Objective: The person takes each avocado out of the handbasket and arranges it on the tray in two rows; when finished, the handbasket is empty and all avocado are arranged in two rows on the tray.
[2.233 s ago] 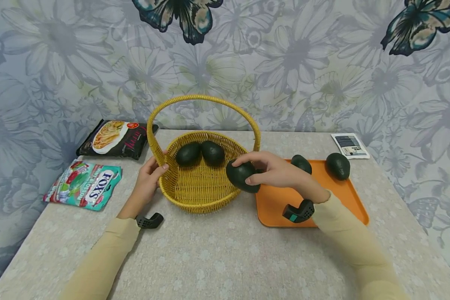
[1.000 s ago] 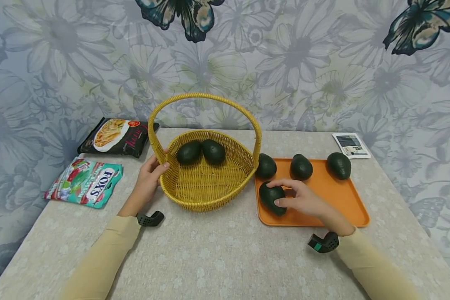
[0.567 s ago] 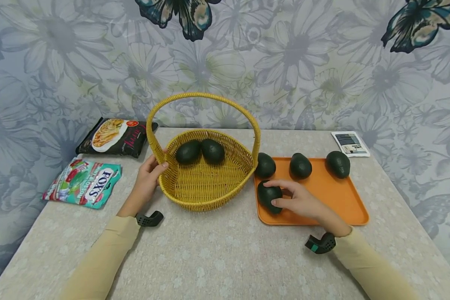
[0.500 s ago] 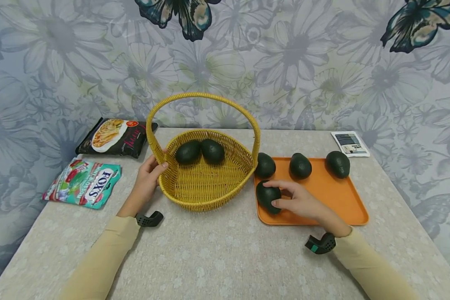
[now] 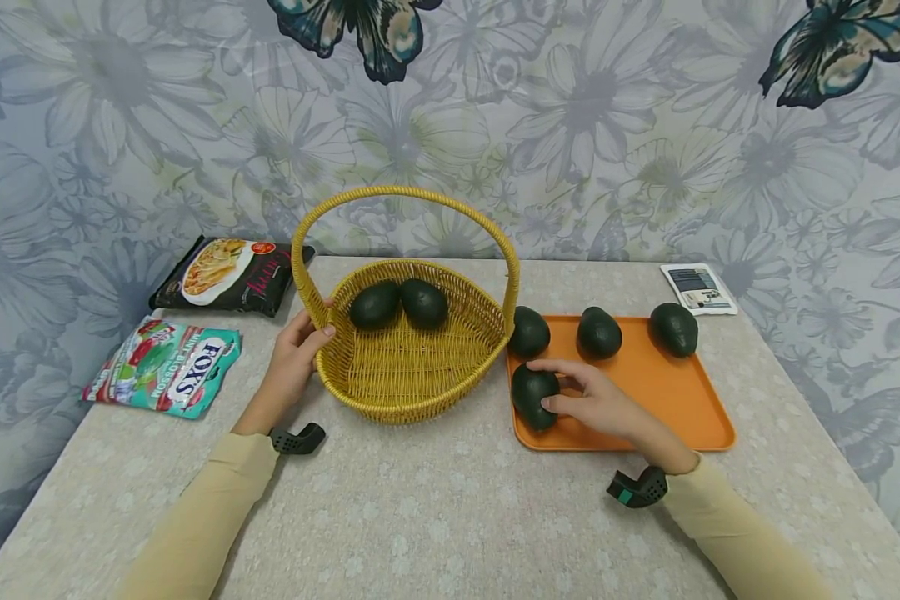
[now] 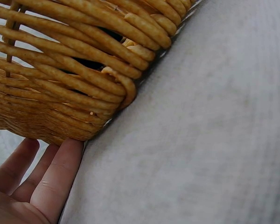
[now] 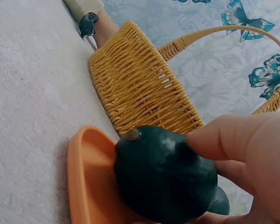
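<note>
My left hand (image 5: 291, 360) holds the left side of a yellow woven basket (image 5: 405, 367) near the foot of its handle; in the left wrist view its fingers (image 6: 60, 172) reach against the wickerwork. Two dark green avocados (image 5: 376, 306) lie side by side at the back of the basket. At the front left of an orange tray (image 5: 660, 408), my right hand (image 5: 596, 406) grips another avocado (image 5: 532, 398), thumb and fingers on its right side. The right wrist view shows this avocado (image 7: 163, 175) over the tray, stem end facing the camera.
Three more avocados (image 5: 599, 333) sit along the tray's back. Left of the basket lie a black food packet (image 5: 228, 275) and a teal FOX'S candy bag (image 5: 168, 367). A white packet (image 5: 697, 289) lies at the back right, near the patterned wall (image 5: 570, 167).
My right hand has moved from the basket's right rim, where it held an avocado, down to the tray's front left. The avocado there has shifted slightly left. The left hand stays on the basket.
</note>
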### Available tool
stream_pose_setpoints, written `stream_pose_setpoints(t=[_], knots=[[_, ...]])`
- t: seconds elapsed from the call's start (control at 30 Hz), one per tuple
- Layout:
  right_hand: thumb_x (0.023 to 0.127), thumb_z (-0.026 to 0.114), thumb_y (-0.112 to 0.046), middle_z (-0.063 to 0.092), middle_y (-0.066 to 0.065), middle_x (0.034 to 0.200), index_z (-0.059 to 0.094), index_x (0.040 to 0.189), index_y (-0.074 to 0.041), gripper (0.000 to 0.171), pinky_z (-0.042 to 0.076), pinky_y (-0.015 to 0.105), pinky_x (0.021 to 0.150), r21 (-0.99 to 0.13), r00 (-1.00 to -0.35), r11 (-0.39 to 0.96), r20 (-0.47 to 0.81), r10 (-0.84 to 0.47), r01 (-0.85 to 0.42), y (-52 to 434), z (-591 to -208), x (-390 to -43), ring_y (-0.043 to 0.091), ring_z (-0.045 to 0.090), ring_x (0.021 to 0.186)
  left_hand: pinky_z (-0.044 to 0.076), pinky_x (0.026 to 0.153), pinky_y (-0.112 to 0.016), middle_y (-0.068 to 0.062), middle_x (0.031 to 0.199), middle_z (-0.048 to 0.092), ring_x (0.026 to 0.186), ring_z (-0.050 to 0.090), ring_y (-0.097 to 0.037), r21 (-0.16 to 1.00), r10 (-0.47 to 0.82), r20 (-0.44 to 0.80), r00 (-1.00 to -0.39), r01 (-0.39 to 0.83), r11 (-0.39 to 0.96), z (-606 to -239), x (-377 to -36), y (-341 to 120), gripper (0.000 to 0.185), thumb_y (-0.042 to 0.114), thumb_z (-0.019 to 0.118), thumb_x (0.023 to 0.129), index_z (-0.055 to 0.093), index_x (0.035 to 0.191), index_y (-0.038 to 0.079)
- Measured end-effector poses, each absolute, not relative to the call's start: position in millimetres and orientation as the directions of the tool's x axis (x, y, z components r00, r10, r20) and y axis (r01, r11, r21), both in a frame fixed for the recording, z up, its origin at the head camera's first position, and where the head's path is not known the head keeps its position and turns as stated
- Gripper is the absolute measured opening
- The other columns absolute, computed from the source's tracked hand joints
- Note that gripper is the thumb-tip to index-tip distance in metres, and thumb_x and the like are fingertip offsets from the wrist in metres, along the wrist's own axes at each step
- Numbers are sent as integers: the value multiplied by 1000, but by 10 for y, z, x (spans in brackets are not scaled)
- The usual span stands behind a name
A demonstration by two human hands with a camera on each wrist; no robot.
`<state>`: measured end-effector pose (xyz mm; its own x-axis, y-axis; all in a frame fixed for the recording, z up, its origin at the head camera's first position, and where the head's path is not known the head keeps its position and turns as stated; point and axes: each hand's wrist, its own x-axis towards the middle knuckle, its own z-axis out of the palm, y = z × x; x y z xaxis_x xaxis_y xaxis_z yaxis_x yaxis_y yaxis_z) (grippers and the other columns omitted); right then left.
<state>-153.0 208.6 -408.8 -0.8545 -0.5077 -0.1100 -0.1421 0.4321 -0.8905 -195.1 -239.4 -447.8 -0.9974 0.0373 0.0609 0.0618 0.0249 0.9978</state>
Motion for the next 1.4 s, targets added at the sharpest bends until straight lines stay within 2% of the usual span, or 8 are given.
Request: stream_pose_setpoints(t=[0.17, 0.4, 0.57, 0.83, 0.93, 1.2, 1.4], knots=[[95, 67, -5, 51, 25, 148, 58, 141, -3, 47, 55, 26, 86, -895, -863, 408, -56, -501, -179, 2074, -4113, -1538, 41, 59, 124, 55, 60, -18, -3, 129, 54, 83, 63, -1, 998, 37, 57, -998, 57, 18, -4477, -1948, -2397, 54, 20, 54, 106, 38, 157, 9], [95, 66, -4, 48, 29, 147, 57, 138, 2, 44, 61, 31, 75, -929, -878, 352, -75, -473, -110, 2071, -4138, -1544, 39, 64, 115, 58, 65, -18, -1, 127, 55, 90, 66, -1, 998, 36, 56, -998, 57, 20, -4477, -1942, -2395, 55, 22, 55, 106, 38, 157, 9], [95, 66, -3, 47, 29, 147, 56, 138, 3, 45, 62, 34, 73, -937, -880, 337, -83, -467, -90, 2064, -4146, -1549, 42, 64, 116, 58, 65, -18, 1, 126, 56, 91, 66, -1, 998, 41, 68, -997, 69, 10, -4482, -1943, -2401, 54, 20, 54, 106, 38, 157, 8], [96, 67, -5, 48, 30, 146, 53, 141, 3, 48, 62, 33, 74, -935, -890, 345, -93, -447, -76, 2067, -4141, -1558, 43, 63, 117, 57, 68, -17, -19, 147, 46, 97, 63, -1, 998, 44, 40, -998, 42, 38, -4465, -1949, -2387, 56, 23, 53, 107, 36, 159, 11], [96, 67, -5, 48, 30, 145, 52, 141, 4, 48, 62, 33, 74, -936, -893, 346, -98, -440, -68, 2069, -4143, -1564, 43, 63, 116, 57, 69, -17, -23, 150, 44, 98, 62, -1, 998, 42, 34, -999, 36, 53, -4460, -1954, -2387, 56, 25, 53, 107, 36, 159, 13], [98, 66, -7, 46, 31, 148, 50, 143, 4, 49, 63, 35, 75, -938, -895, 342, -108, -432, -52, 2080, -4149, -1572, 43, 63, 118, 58, 69, -17, -22, 147, 45, 98, 63, -2, 998, 47, 41, -998, 44, 49, -4472, -1952, -2391, 56, 24, 53, 107, 36, 159, 13], [98, 65, -6, 49, 31, 144, 52, 140, 5, 46, 63, 35, 75, -941, -898, 335, -110, -426, -44, 2081, -4148, -1580, 33, 67, 111, 58, 71, -18, -18, 144, 47, 100, 63, -2, 998, 46, 48, -998, 50, 42, -4477, -1946, -2394, 55, 24, 53, 107, 38, 158, 14]])
